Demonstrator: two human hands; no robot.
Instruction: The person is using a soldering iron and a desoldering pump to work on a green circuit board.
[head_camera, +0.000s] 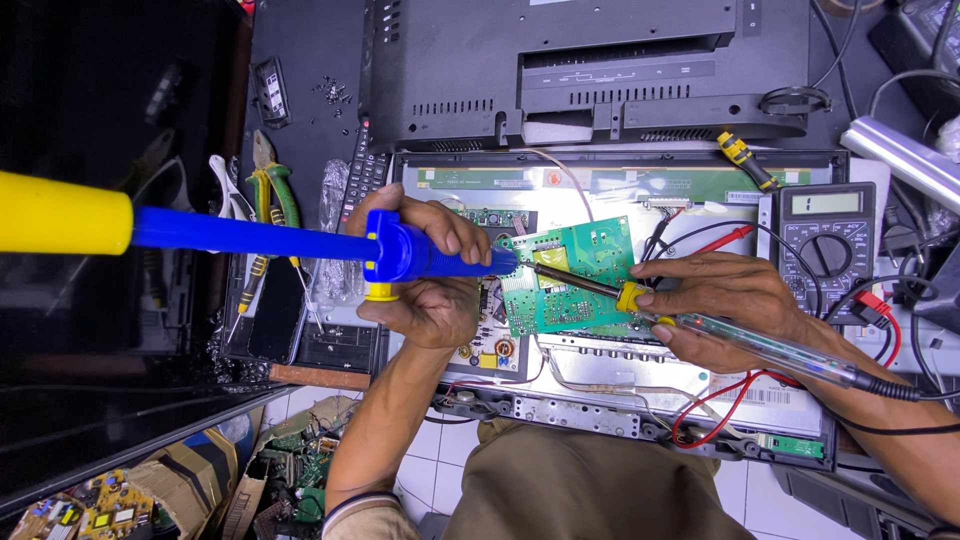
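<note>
Desoldering at green circuit board (575, 280) on the opened TV chassis (620, 400).
My left hand (425, 275) grips the blue solder sucker (300, 240), tip on the board; my right hand (725, 305) clasps the soldering iron (745, 335), tip beside it. Multimeter (825, 235) sits right, pliers (275, 195) left, red leads (715, 405) trail under my wrist.

Dark workbench (300, 40) — opened television chassis (600, 400), multimeter (826, 235), pliers (275, 190) (green-handled).
</note>
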